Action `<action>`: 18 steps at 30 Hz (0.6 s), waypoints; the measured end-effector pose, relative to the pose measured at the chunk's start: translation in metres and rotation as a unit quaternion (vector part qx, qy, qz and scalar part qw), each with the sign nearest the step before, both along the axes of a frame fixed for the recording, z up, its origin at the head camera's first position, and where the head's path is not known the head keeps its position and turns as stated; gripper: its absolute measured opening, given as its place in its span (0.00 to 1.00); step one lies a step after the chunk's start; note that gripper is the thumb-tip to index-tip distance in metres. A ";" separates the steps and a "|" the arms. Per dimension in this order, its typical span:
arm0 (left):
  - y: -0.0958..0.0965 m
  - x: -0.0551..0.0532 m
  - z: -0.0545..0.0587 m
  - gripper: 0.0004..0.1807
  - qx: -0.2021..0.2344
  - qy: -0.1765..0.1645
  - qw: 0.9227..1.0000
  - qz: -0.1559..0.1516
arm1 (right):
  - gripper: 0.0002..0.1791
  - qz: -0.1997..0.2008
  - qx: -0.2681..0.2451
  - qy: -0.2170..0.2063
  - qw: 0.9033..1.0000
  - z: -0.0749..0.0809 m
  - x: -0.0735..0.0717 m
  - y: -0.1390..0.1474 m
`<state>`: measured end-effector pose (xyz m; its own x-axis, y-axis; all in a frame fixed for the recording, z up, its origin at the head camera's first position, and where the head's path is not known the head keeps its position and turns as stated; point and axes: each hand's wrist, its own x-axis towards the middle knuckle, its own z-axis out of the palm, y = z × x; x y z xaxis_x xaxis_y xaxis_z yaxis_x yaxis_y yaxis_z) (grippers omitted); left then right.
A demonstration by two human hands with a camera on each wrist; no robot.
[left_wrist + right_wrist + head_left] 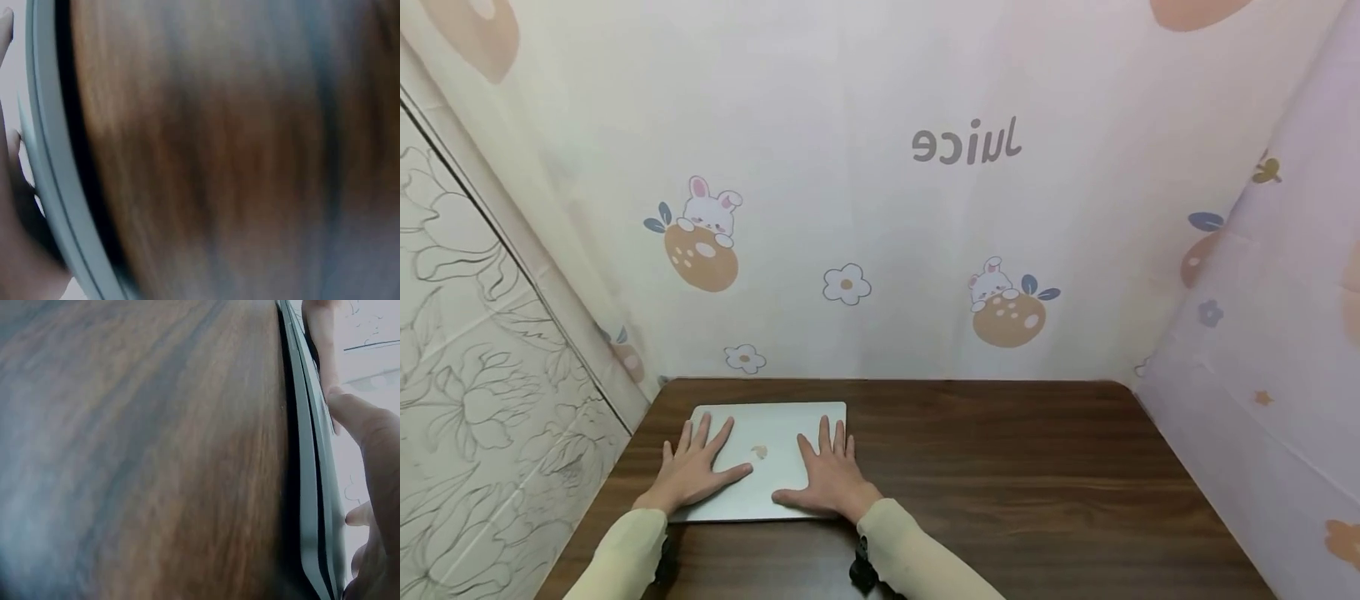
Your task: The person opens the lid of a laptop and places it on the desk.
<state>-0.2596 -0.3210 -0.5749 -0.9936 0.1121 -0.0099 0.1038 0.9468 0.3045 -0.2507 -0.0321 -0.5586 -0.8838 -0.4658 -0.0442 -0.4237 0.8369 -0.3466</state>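
Note:
A closed silver laptop [767, 425] with a logo on its lid lies flat at the left side of the wooden table. My left hand [694, 471] rests on the left part of the lid, fingers spread and straight. On the right part lies my right hand [829, 477], its fingers also spread, the thumb pointing toward the left hand. The left wrist view shows the laptop's front edge [47, 125] close up, with part of the hand beside it. In the right wrist view, the thin seam between lid and base runs along the laptop [309, 462], fingers over the lid.
The brown wooden table [1000, 467] extends to the right of the laptop. Behind it hangs a pale curtain [887, 217] printed with rabbits, fruit and flowers. A white panel with line-drawn flowers [482, 400] stands on the left, and another printed curtain [1262, 358] on the right.

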 end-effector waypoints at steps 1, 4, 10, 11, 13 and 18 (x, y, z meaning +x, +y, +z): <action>0.000 -0.001 -0.002 0.58 -0.002 0.003 1.000 -0.003 | 0.60 0.002 0.001 0.003 1.000 0.000 0.000 -0.001; 0.002 -0.002 -0.005 0.57 -0.007 0.009 1.000 -0.004 | 0.60 0.006 0.009 0.007 1.000 0.000 0.000 -0.001; 0.003 -0.001 -0.005 0.57 -0.010 0.015 1.000 -0.002 | 0.60 0.009 0.013 0.009 1.000 -0.001 -0.002 0.002; 0.004 -0.001 -0.004 0.58 -0.010 0.015 1.000 -0.002 | 0.60 0.009 0.012 0.009 1.000 -0.001 -0.002 0.002; 0.006 -0.001 -0.003 0.58 -0.011 0.013 1.000 -0.002 | 0.60 0.009 0.010 0.010 1.000 -0.001 -0.002 0.003; 0.010 0.000 -0.005 0.59 -0.008 0.006 1.000 0.001 | 0.59 0.009 0.015 0.008 1.000 -0.002 -0.001 0.007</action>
<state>-0.2592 -0.3107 -0.5797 -0.9939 0.1101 0.0008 0.1057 0.9517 0.2882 -0.2515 -0.0256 -0.5607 -0.8764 -0.4796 -0.0437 -0.4435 0.8392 -0.3147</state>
